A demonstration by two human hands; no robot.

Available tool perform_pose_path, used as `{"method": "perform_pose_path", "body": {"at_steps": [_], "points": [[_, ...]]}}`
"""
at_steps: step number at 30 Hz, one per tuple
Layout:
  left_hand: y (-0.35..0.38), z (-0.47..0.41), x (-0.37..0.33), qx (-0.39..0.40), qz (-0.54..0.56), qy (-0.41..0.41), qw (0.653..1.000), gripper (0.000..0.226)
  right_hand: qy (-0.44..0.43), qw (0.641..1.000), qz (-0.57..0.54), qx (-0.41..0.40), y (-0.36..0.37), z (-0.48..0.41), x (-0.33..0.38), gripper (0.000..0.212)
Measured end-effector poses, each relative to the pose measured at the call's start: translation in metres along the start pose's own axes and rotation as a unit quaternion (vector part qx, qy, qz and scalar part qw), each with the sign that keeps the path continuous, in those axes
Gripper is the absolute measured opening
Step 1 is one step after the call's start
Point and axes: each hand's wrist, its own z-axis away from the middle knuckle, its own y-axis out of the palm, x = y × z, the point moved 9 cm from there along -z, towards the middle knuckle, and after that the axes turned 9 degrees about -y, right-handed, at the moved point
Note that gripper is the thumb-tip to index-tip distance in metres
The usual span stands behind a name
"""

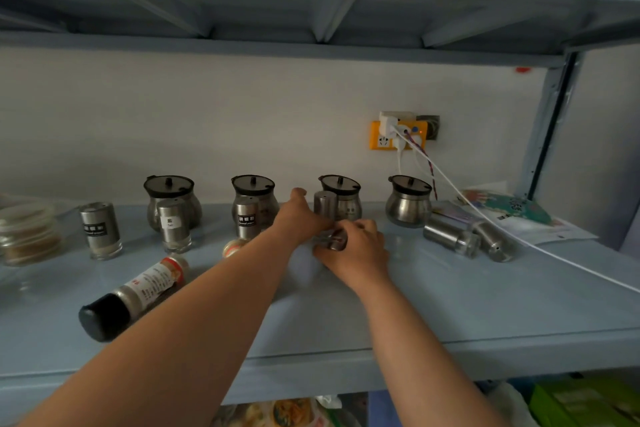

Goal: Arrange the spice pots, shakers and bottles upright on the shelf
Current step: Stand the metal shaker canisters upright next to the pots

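Steel shaker point(336, 240) clamped by right hand point(356, 253) fingers; left hand point(300, 217) fingers touching it

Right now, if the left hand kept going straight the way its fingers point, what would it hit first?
Probably the plain steel shaker standing just beyond the left hand, with the third lidded spice pot right behind it. The hand's fingers point up and back toward the wall; depth is hard to judge from this view.
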Motion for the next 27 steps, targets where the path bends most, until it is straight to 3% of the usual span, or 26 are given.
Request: {"method": "perform_pose_path", "body": {"at_steps": [6, 12, 15, 19, 27], "points": [[0.000, -0.002, -0.007, -0.047, 0.014, 0.019, 0.999, 0.068, 0.014, 1.000, -0.015, -0.020, -0.002, -0.003, -0.003, 0.055], [-0.009, -0.003, -0.011, -0.074, -0.038, 0.035, 0.996, 0.043, 0.020, 0.999, -0.016, -0.035, -0.002, -0.005, -0.003, 0.047], [-0.013, -0.004, -0.014, -0.065, -0.040, 0.037, 0.996, 0.027, 0.021, 0.999, -0.019, -0.043, -0.002, -0.006, -0.004, 0.047], [-0.018, -0.001, -0.015, -0.037, -0.038, 0.046, 0.998, 0.030, 0.015, 0.998, -0.023, -0.062, -0.005, -0.006, -0.002, 0.047], [-0.023, 0.004, -0.009, 0.047, 0.133, 0.086, 0.986, 0.027, -0.019, 0.997, 0.008, -0.076, -0.007, -0.010, 0.007, 0.025]]}}
